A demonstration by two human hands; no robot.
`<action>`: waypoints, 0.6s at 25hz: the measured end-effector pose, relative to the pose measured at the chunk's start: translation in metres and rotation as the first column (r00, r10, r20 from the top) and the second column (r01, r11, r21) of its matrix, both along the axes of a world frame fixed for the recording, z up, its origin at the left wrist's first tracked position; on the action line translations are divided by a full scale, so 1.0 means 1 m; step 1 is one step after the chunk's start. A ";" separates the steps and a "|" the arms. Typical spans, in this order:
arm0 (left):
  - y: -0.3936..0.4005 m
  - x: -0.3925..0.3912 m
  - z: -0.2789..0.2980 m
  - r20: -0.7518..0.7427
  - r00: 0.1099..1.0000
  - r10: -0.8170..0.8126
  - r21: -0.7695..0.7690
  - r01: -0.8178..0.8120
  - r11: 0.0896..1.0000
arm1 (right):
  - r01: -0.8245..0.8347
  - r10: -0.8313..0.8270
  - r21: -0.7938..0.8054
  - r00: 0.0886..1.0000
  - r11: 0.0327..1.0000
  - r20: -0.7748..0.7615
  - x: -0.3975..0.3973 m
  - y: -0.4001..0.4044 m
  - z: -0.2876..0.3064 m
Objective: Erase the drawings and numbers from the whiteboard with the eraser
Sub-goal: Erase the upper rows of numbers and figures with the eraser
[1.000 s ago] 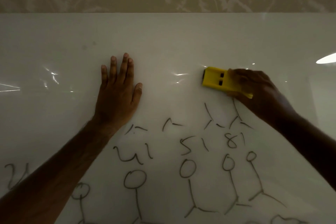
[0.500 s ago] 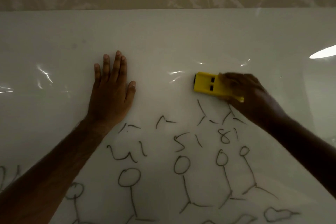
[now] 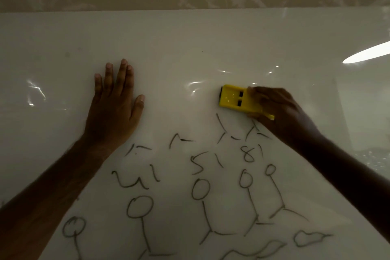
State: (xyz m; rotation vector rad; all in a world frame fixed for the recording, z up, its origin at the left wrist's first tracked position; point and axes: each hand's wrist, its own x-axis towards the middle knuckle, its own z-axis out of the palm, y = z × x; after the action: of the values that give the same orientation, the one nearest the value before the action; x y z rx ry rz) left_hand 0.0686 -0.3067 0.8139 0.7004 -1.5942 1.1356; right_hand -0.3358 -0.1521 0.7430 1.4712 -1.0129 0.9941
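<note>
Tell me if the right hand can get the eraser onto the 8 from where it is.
Probably yes: the right hand grips the eraser just above the 8, with only bare whiteboard and stray marks between.

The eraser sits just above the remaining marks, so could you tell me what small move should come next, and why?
Probably a short stroke down toward the person: the right hand grips the yellow eraser just above the broken strokes, with the figure 8 below them. The whiteboard above looks wiped, and the left hand lies flat, steadying it.
</note>
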 end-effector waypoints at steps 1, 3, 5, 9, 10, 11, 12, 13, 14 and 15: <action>0.000 0.000 0.000 -0.003 1.000 -0.001 -0.001 0.001 1.000 | -0.008 0.008 0.016 1.000 1.000 -0.025 0.002 0.001 -0.013; 0.001 0.000 0.001 -0.002 1.000 -0.002 0.006 0.002 1.000 | 0.007 -0.005 0.024 0.997 1.000 -0.076 -0.006 0.006 -0.038; 0.003 -0.001 0.000 -0.005 1.000 -0.004 0.016 0.004 1.000 | 0.047 -0.045 0.026 0.997 0.999 -0.058 -0.021 0.013 -0.048; 0.005 -0.006 -0.002 -0.020 1.000 -0.004 0.017 0.004 1.000 | 0.005 -0.004 -0.007 0.978 1.000 0.210 -0.026 0.014 -0.020; 0.005 -0.008 -0.002 -0.019 1.000 -0.007 0.019 0.007 1.000 | -0.008 0.011 -0.013 0.970 1.000 0.244 -0.017 0.010 -0.010; 0.006 -0.009 -0.003 -0.016 1.000 -0.009 0.022 0.009 1.000 | -0.021 0.025 -0.019 0.970 1.000 0.244 -0.004 0.005 -0.003; 0.005 -0.009 -0.002 -0.012 1.000 -0.009 0.022 0.009 1.000 | -0.039 0.044 -0.029 0.976 0.999 0.212 0.009 0.000 -0.001; 0.005 -0.008 -0.002 -0.005 1.000 -0.006 0.024 0.006 1.000 | -0.059 0.064 -0.037 0.984 0.998 0.164 0.020 -0.005 -0.004; 0.004 -0.007 -0.002 0.002 1.000 -0.001 0.024 0.001 1.000 | -0.073 0.077 -0.036 0.991 0.997 0.112 0.029 -0.008 -0.012; 0.004 -0.004 -0.002 0.011 1.000 0.003 0.021 -0.004 1.000 | -0.077 0.078 -0.027 0.995 0.997 0.061 0.034 -0.009 -0.024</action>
State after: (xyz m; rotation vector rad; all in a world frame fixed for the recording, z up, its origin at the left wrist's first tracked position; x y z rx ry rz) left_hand 0.0642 -0.3028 0.8119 0.7117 -1.6167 1.1289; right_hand -0.3023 -0.1616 0.7191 1.4769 -0.9911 1.1103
